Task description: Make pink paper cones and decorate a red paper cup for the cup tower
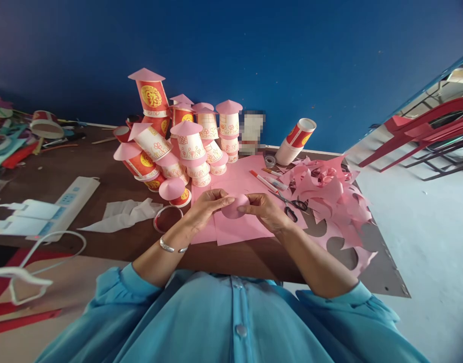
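Between both hands is a round pink paper piece (234, 207), held over pink paper sheets (242, 234). My left hand (205, 209) pinches its left edge, thumb on top. At the opposite edge my right hand (265, 209) is closed on the same piece. Whether the paper is flat or slightly coned I cannot tell. Scissors (288, 204) with dark handles lie just right of my right hand, near red and white markers (264, 181). Left of my left hand are a roll of tape (168, 219) and a small paper cup with a pink cone top (171, 189).
Stacked paper cups with pink cone roofs (189, 146) stand at the back left. Cut pink scraps (326, 191) cover the right side. A leaning cup stack (295, 141) is behind them. A power strip (74, 201) with chargers lies left. Red chairs (424, 126) stand beyond.
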A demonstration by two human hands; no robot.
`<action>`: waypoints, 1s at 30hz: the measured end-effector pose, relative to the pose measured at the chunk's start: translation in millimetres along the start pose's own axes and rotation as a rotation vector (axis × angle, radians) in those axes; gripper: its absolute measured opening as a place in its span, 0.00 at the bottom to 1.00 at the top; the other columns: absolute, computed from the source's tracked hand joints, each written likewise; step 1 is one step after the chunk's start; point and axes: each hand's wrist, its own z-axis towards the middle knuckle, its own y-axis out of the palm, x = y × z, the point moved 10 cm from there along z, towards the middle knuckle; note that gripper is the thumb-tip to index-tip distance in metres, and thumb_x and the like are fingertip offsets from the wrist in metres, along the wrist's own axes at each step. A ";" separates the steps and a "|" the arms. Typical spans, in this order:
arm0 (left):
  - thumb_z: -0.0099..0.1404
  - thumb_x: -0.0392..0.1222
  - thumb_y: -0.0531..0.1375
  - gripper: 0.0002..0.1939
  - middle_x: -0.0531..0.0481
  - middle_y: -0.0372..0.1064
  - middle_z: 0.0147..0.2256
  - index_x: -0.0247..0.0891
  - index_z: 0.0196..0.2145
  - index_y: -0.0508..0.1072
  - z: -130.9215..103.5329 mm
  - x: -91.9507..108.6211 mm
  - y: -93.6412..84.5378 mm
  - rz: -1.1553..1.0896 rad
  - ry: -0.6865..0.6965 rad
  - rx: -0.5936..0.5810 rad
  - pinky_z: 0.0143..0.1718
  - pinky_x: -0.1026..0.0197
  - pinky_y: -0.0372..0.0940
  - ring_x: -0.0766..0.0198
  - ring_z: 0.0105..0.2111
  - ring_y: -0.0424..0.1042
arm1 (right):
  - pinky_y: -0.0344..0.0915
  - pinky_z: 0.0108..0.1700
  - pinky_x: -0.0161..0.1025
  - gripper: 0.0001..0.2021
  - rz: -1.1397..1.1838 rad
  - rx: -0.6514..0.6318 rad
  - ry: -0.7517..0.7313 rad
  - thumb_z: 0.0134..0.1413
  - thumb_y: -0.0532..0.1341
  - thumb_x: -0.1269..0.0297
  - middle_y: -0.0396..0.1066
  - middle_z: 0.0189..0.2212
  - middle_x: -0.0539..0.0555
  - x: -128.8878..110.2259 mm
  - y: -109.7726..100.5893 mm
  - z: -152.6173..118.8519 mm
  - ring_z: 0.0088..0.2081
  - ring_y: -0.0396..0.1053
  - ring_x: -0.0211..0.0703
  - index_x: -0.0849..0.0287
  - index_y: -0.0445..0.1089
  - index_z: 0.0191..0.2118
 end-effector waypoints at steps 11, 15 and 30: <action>0.50 0.50 0.77 0.18 0.53 0.71 0.26 0.35 0.25 0.77 -8.2 -1.7 1.4 0.099 0.046 -0.026 0.32 0.63 0.56 0.68 0.29 0.65 | 0.61 0.36 0.36 0.22 -0.039 0.012 0.048 0.36 0.79 0.48 0.71 0.26 0.48 9.2 4.1 -1.1 0.31 0.64 0.38 0.60 0.77 0.30; 0.54 0.54 0.75 0.19 0.52 0.70 0.26 0.35 0.26 0.77 -16.2 -2.8 1.7 0.167 0.063 -0.048 0.34 0.62 0.56 0.67 0.29 0.65 | 0.64 0.39 0.38 0.22 -0.040 -0.031 0.066 0.39 0.78 0.46 0.73 0.26 0.49 17.6 12.0 -0.6 0.32 0.67 0.39 0.61 0.77 0.30; 0.56 0.54 0.73 0.17 0.53 0.70 0.25 0.36 0.29 0.79 -49.7 -13.9 -62.5 0.057 0.030 0.177 0.28 0.66 0.60 0.68 0.26 0.66 | 0.63 0.34 0.36 0.18 -0.108 -0.069 0.103 0.42 0.76 0.50 0.74 0.25 0.50 31.2 24.8 6.7 0.27 0.66 0.36 0.61 0.77 0.29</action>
